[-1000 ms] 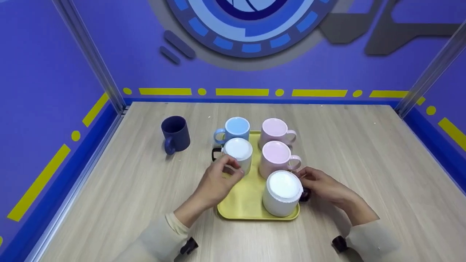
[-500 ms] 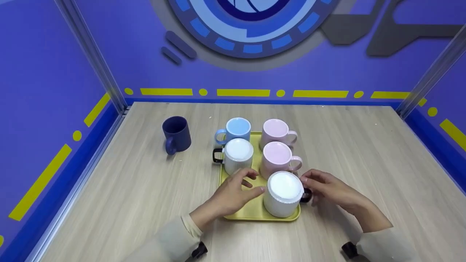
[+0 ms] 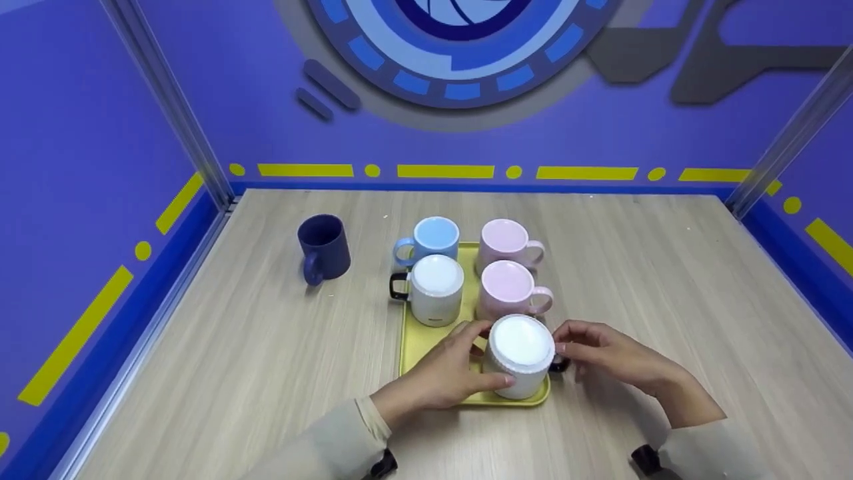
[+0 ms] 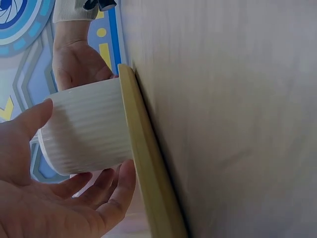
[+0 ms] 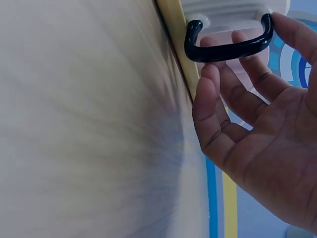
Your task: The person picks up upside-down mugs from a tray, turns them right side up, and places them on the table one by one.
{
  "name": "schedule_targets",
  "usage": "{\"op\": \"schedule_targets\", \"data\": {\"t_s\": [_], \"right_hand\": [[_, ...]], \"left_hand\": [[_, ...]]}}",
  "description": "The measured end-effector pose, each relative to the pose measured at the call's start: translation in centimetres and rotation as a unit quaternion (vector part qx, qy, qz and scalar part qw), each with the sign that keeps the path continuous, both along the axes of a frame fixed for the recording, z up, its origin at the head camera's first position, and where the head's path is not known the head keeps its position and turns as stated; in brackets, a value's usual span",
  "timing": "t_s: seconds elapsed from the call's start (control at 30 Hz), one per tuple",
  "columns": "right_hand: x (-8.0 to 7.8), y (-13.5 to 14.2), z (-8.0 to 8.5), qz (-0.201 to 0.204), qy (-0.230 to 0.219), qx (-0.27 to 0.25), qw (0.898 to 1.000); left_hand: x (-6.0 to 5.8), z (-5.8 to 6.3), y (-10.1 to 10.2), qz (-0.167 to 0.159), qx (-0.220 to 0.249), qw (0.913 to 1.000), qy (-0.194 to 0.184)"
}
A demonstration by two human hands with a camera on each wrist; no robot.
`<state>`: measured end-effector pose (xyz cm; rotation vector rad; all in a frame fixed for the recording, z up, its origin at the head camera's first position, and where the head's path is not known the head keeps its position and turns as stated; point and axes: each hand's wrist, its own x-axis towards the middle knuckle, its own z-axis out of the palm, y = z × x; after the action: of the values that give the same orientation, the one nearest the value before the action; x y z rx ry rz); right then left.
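Observation:
A white ridged mug (image 3: 521,357) with a black handle stands at the near right corner of a yellow tray (image 3: 416,347), apparently upside down. My left hand (image 3: 450,370) holds its left side, thumb on the front and fingers round the far side; the left wrist view shows the mug (image 4: 89,129) between them. At its black handle (image 5: 230,52), my right hand (image 3: 616,353) has the thumb touching the upper end and the fingers curled behind. Two pink mugs (image 3: 504,287) and another white mug (image 3: 436,293) stand close by on the tray.
A light blue mug (image 3: 435,241) sits at the tray's far left corner. Off the tray to the left, a dark blue mug (image 3: 324,250) stands upright on the wooden table (image 3: 666,267). Blue-purple panels (image 3: 466,147) close in the back and sides.
My left hand has moved from the other white mug, right and nearer, to the near right white mug and now holds it. The right hand has stayed by its handle.

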<state>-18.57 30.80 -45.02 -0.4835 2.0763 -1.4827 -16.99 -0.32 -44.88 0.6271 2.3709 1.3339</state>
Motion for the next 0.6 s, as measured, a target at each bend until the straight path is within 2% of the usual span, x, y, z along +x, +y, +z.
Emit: {"op": "schedule_targets", "data": {"t_s": [0.23,0.37,0.6], "right_hand": [[-0.1,0.2,-0.1,0.007,-0.016,-0.006,1.000],[-0.2,0.3,-0.1,0.027,-0.023,-0.015,0.999],[-0.4,0.3,-0.2,0.055,-0.035,-0.040,0.997]], "left_hand": [[0.0,-0.3,1.0,0.013,-0.030,0.9992,0.022],[0.2,-0.2,1.4,0.025,-0.048,0.9980,0.033],[0.4,0.0,1.5,0.029,-0.051,0.9974,0.042]]}}
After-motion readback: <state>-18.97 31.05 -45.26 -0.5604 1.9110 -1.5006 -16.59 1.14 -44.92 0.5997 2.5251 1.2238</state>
